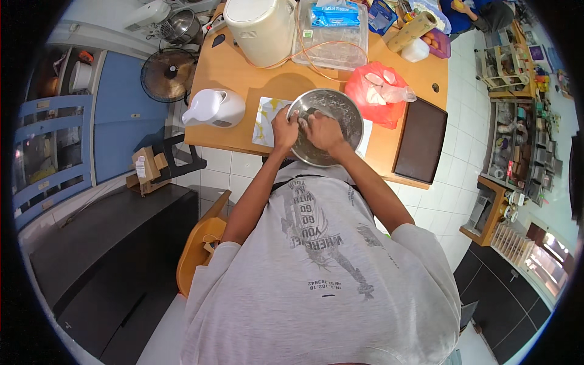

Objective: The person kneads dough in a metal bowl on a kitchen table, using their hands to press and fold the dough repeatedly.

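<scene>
A round metal mixing bowl [348, 125] sits at the near edge of the wooden table, with whitish smears over its inner wall. My left hand [284, 129] is closed on the bowl's left rim, the thumb toward the inside. Inside the bowl is my right hand [324, 130], its fingers curled down near the left inner side. Whatever those fingers hold, if anything, is hidden by the hand. Under the bowl's left side lies a white sheet with a yellow pattern [265, 121].
A white pitcher [214, 108] stands left on the wooden table [243, 139]. Right of the bowl are a red plastic bag [365, 91] and a dark baking tray [421, 140]. Behind stand a cream appliance [258, 33] and a clear plastic box [334, 48], with an orange cord across.
</scene>
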A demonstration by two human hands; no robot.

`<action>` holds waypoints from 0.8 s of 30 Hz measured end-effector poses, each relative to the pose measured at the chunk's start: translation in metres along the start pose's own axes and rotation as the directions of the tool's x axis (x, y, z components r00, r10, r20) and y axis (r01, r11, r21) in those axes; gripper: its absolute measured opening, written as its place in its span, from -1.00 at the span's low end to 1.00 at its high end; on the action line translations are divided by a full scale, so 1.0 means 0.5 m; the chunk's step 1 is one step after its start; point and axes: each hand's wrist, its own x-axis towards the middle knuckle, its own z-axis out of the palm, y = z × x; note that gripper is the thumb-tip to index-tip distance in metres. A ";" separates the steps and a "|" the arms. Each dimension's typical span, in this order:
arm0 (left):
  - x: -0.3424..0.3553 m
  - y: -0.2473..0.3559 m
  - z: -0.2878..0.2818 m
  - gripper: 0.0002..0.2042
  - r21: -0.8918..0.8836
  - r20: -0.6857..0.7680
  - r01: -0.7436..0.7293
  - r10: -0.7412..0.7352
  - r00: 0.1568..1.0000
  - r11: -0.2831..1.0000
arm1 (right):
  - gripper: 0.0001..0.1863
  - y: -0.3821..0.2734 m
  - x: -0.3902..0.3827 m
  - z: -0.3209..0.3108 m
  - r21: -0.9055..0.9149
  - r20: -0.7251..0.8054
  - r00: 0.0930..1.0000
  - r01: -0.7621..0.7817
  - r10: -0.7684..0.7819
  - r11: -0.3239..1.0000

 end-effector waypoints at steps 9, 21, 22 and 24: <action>-0.005 0.003 -0.001 -0.77 -0.050 -0.027 -0.013 0.011 1.000 0.999 | -0.63 -0.007 0.000 0.069 -0.121 -0.190 0.973 0.113 -0.134 0.986; -0.008 -0.025 0.002 -0.76 -0.037 -0.017 -0.083 0.083 0.996 0.996 | -0.60 0.010 0.048 0.064 0.009 -0.170 0.982 0.087 -0.084 0.996; -0.011 -0.034 0.001 -0.75 -0.039 -0.010 -0.071 0.071 0.997 0.997 | -0.60 0.007 0.049 0.067 0.001 -0.175 0.980 0.093 -0.091 0.996; -0.005 -0.020 0.002 -0.74 -0.065 -0.022 -0.090 0.089 0.996 0.994 | -0.60 0.011 0.055 0.076 -0.013 -0.202 0.975 0.088 -0.088 0.996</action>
